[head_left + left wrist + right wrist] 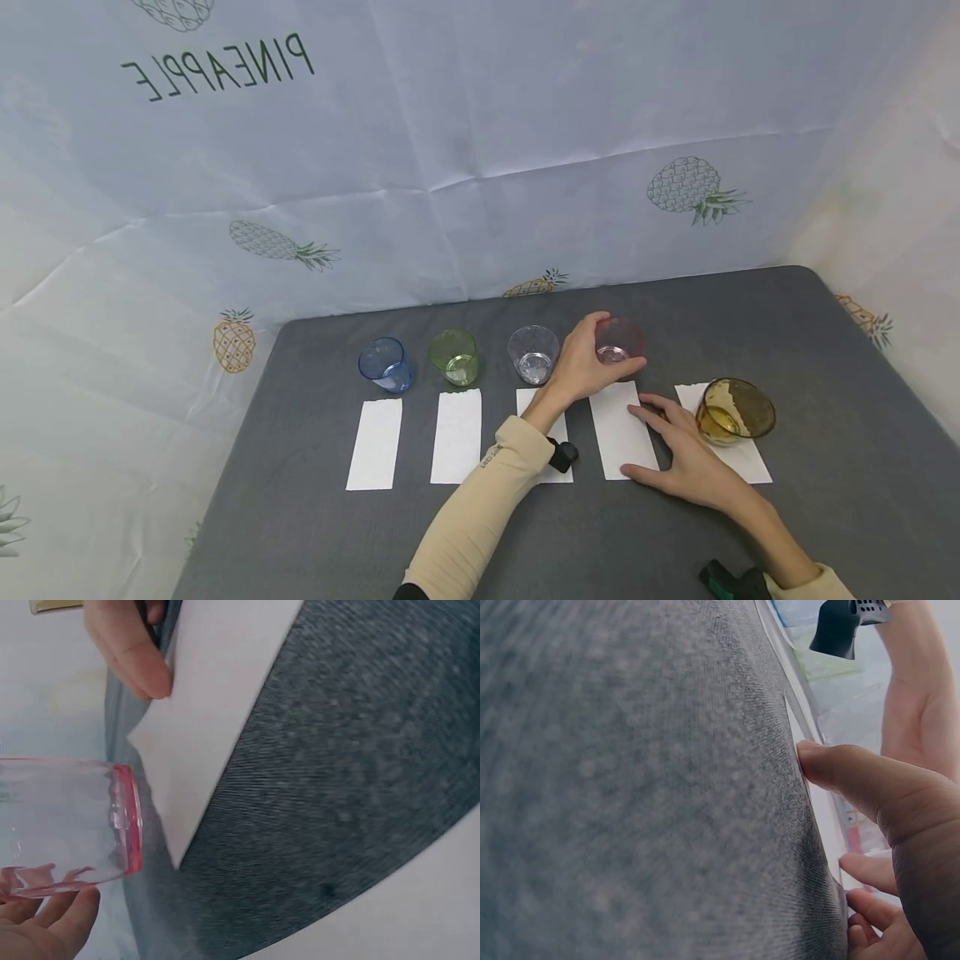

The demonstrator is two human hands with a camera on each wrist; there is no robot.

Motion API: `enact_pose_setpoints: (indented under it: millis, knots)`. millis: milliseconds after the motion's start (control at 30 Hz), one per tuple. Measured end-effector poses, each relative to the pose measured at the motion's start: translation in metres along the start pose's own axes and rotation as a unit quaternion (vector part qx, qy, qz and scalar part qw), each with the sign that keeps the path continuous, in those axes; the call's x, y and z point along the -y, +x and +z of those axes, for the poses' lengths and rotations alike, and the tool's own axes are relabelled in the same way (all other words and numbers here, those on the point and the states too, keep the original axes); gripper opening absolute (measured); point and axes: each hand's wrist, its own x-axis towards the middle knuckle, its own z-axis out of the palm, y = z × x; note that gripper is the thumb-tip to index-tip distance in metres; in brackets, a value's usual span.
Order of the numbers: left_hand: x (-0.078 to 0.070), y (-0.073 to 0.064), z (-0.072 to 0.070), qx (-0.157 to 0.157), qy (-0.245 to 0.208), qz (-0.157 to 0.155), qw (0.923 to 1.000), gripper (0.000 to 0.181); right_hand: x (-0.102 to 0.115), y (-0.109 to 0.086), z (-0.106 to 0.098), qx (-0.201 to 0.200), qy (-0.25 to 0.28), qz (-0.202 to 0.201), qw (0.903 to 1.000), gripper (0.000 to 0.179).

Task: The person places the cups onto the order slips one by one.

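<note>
Head view: the left hand (587, 365), the nearer one, arcs around the upright pink glass tumbler (628, 333); whether it grips, I cannot tell. The tumbler stands just beyond a white paper strip (613, 433), along its long axis; the right hand (692, 460), fingers spread, touches that strip.

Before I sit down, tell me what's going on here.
A person's left hand is at the pink glass, and the right hand is spread over the white strip in front of it. The amber glass stands on the rightmost strip. The blue glass, green glass and clear glass stand behind the other three strips.
</note>
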Motion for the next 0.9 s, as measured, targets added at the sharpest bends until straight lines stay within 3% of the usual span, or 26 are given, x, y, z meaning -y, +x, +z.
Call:
enact_pose_setpoints:
  millis: [267, 600, 900]
  knots:
    - [-0.010, -0.002, -0.005, -0.002, -0.006, 0.025, 0.9997, 0.084, 0.001, 0.000, 0.000, 0.001, 0.008, -0.002, 1.0000, 0.081]
    - [-0.028, -0.012, -0.014, 0.020, 0.006, 0.036, 0.9992, 0.084, 0.001, 0.000, -0.001, -0.002, 0.006, -0.002, 1.0000, 0.081]
    - [-0.045, -0.020, -0.022, 0.030, 0.003, 0.075, 0.9967, 0.085, 0.000, -0.001, 0.001, -0.013, 0.006, -0.017, 0.9997, 0.082]
